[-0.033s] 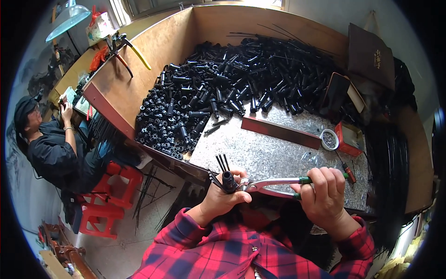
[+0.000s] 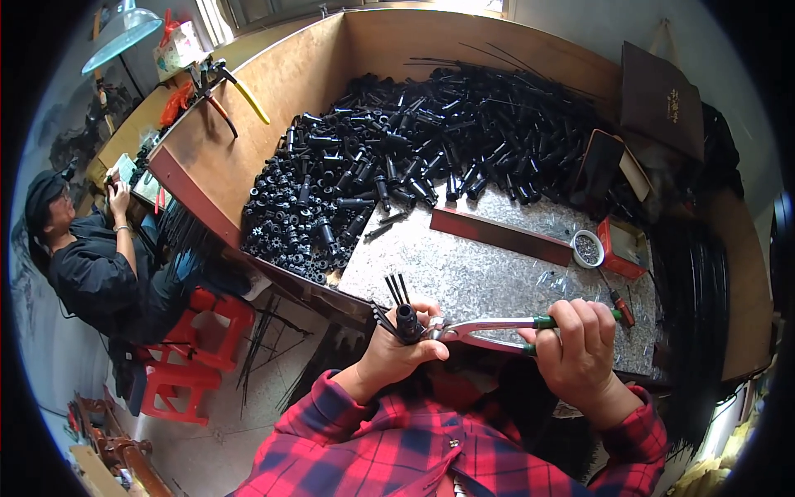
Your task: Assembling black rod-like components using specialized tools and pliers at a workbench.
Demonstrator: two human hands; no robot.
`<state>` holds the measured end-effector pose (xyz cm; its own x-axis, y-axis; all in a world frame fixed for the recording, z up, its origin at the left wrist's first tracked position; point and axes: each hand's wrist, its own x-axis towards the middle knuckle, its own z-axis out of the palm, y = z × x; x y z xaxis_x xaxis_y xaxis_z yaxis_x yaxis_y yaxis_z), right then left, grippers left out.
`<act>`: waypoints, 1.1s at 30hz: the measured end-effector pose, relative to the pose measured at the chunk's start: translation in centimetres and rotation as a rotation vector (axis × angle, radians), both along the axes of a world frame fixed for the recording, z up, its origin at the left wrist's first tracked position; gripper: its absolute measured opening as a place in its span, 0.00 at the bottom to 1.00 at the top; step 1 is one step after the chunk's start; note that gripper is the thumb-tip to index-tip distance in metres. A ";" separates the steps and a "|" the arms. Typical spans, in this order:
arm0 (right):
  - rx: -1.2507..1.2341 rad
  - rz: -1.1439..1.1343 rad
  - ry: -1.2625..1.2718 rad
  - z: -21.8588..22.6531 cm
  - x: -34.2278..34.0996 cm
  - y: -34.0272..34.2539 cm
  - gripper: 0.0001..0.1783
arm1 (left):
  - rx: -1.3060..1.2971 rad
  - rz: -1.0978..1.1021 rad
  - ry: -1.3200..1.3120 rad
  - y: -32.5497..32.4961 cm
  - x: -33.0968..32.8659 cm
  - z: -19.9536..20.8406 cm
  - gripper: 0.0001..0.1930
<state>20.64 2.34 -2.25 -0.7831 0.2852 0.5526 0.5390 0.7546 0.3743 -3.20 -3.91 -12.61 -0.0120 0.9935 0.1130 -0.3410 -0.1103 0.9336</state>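
My left hand (image 2: 387, 359) is closed around a black tubular fitting (image 2: 407, 323) with several thin black rods standing out of it. My right hand (image 2: 575, 344) grips the green handles of a pair of long metal pincers (image 2: 497, 323). The pincers' jaws touch the right side of the fitting, close by my left thumb. What lies between the jaws is too small to make out. Beyond my left hand, a big pile of similar black tubular fittings (image 2: 397, 149) covers the far part of the workbench.
On the grey workbench (image 2: 414, 248) lie a dark red bar (image 2: 497, 236), a white bowl of small metal bits (image 2: 588, 248), a red box (image 2: 621, 247) and a screwdriver (image 2: 623, 308). Wooden walls (image 2: 480, 41) surround it. Left, a person (image 2: 91, 265) sits near red stools (image 2: 178, 385). Thin black rods (image 2: 691, 306) hang right.
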 end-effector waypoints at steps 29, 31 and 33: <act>-3.093 0.200 0.102 -5.2 3.3 -1.9 0.18 | 0.046 -0.244 0.122 -0.4 -0.6 2.8 0.30; -3.058 0.308 -0.014 -5.2 3.5 -2.0 0.17 | 0.177 -0.295 0.206 0.4 -0.3 2.3 0.27; -2.953 0.193 -0.114 -2.6 3.1 -1.9 0.22 | 0.166 -0.273 0.199 0.5 -0.3 2.6 0.24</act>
<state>23.79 0.41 -4.83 -0.8308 -0.2523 -0.4961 0.5307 -0.6276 -0.5696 -3.50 -3.37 -10.06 0.2893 0.9249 0.2466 -0.1926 -0.1961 0.9615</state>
